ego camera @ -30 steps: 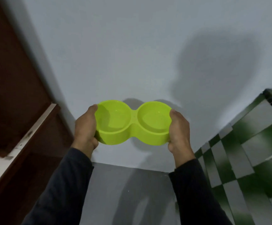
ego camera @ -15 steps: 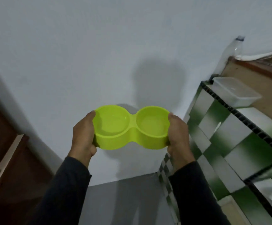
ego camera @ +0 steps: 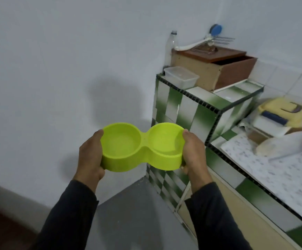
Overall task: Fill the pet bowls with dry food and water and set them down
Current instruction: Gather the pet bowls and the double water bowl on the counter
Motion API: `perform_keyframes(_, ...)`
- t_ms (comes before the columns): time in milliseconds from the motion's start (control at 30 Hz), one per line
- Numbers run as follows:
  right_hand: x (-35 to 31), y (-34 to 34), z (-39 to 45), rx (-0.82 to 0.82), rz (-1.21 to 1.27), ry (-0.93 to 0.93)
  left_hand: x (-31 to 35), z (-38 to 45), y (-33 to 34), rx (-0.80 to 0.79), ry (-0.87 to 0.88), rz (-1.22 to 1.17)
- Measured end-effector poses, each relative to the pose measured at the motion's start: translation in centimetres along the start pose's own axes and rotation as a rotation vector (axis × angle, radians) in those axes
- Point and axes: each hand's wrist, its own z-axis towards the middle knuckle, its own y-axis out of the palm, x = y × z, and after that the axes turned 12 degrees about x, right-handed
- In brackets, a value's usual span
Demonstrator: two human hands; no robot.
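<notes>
Since a moment ago the view has swung right, bringing the green-and-white tiled counter [ego camera: 197,103] fully into the right of the frame. At lower centre, the lime double pet bowl [ego camera: 142,146] sits level between the hands: left hand [ego camera: 90,156] grips its left end, right hand [ego camera: 194,153] its right end, thumbs on the rim. Both wells look dry.

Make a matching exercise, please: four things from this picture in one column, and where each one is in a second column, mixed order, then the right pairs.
Things:
1. lime-green double pet bowl
2. clear plastic container
3. plastic bottle
4. wooden box

Places:
A. against the wall, behind the clear container
B. between the left hand and the right hand
C. on the raised tiled ledge, front corner
D. on the ledge, right of the clear container

Pairs: 1-B, 2-C, 3-A, 4-D
</notes>
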Motion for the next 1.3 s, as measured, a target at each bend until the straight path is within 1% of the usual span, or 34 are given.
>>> perform_keyframes(133,0.3,-6.2,-0.5,0.103,0.012,-0.002,-2.2,-3.8,2.2,-0.097,-0.019,0.044)
perform_keyframes(233,0.8,-11.4,-0.6,0.215,0.014,0.013,-4.0,-7.2,3.9,-0.188,-0.032,0.083)
perform_keyframes(333,1.0,-16.8,-1.3,0.303,0.03,0.03,-5.9,-11.2,5.8,-0.239,-0.032,0.117)
perform_keyframes(433,1.0,-22.9,-2.1,0.376,0.038,0.024,-8.1,-16.1,7.5,-0.296,-0.048,0.15)
perform_keyframes(600,1.6,-33.6,-4.3,0.494,0.032,0.011,-12.4,-25.0,9.5,-0.437,-0.073,0.189)
perform_keyframes(900,2.9,-50.9,-9.5,0.674,0.048,0.041,-20.2,-39.5,12.3,-0.598,-0.146,0.265)
perform_keyframes(1100,3.9,-60.2,-12.4,0.838,0.038,0.017,-24.9,-48.0,14.3,-0.714,-0.162,0.306)
perform_keyframes(1300,5.1,-68.3,-15.5,0.999,0.062,0.053,-29.3,-56.1,16.6,-0.85,-0.196,0.384)
